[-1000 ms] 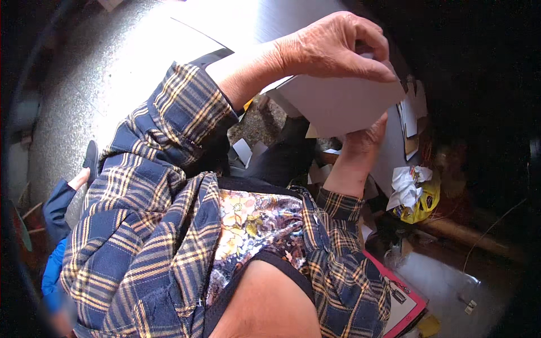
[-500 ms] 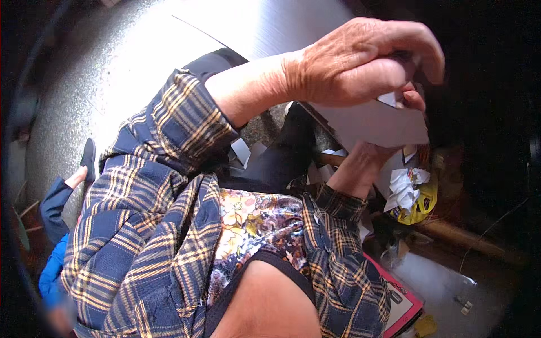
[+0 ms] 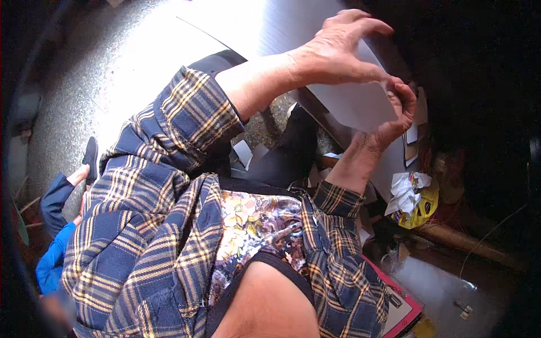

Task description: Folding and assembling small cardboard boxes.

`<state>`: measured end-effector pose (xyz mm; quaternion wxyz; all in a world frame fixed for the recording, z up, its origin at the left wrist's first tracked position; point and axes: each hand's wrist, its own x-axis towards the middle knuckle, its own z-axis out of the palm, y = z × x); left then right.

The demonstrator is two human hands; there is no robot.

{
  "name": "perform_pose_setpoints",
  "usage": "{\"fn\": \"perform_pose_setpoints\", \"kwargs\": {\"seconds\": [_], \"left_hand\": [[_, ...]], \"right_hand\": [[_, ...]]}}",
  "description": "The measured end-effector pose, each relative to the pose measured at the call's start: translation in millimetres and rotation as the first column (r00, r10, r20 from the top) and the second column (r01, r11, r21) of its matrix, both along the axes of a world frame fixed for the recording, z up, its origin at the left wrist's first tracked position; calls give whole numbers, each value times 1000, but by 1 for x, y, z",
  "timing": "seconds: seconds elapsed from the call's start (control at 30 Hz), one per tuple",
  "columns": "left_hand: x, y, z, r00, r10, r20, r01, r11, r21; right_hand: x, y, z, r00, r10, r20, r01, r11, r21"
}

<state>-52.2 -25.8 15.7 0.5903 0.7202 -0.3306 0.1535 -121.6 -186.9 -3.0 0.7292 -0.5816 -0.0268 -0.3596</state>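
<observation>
My left hand [image 3: 341, 50] reaches across to the right with its fingers spread and its thumb pointing toward my right hand. The thumb lies along the upper edge of a white sheet of paper or thin card [image 3: 358, 107]. My right hand [image 3: 399, 107] is curled around the right end of this sheet, its fingertips bent over the edge. Another pale piece [image 3: 369, 53] shows between the left thumb and fingers; whether it belongs to the same sheet I cannot tell. Both forearms come out of rolled plaid sleeves.
A shiny grey tabletop [image 3: 282, 28] lies beyond my hands. Paper scraps [image 3: 243, 153] are below it. At right are a yellow bag [image 3: 422, 211] with crumpled white paper [image 3: 404, 192] and a pink-edged flat item [image 3: 408, 312]. Another person's blue sleeve [image 3: 52, 265] shows at left.
My left hand has moved left and its fingers have spread from a curled pose. My right hand, earlier mostly hidden behind it, now shows at the sheet's right end.
</observation>
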Motion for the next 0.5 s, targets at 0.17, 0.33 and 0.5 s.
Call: {"fn": "perform_pose_setpoints", "kwargs": {"seconds": [0.17, 0.33, 0.5], "left_hand": [[0, 7, -4, 899, 133, -417, 0, 953, 304], [11, 4, -28, 815, -10, -579, 139, 974, 178], [12, -1, -27, 758, -115, -642, 227, 969, 95]], "right_hand": [[3, 11, -7, 992, -123, -40, 121, 992, -36], [-6, 22, -14, 972, -141, -189, 155, 986, 62], [-29, 22, -44, 954, 31, -299, 74, 941, 332]]}}
